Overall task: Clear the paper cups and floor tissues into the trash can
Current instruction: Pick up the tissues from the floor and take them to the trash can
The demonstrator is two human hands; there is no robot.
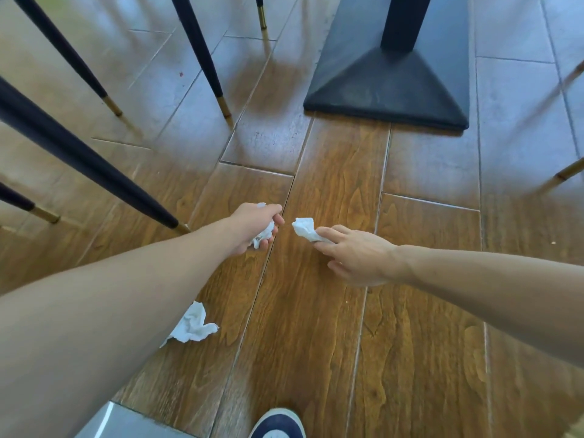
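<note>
My left hand (252,227) is closed around a crumpled white tissue (264,234) low over the wooden floor. Just to its right, my right hand (354,254) pinches a second white tissue (304,228) between thumb and fingers; the wad sticks out to the left of my fingertips. A third crumpled tissue (192,325) lies on the floor below my left forearm, partly hidden by it. No paper cups and no trash can are in view.
Dark chair legs with gold tips (202,58) slant across the left and top. A black table base (392,86) stands at the upper right. More gold-tipped legs (565,173) show at the right edge. My shoe (278,423) is at the bottom.
</note>
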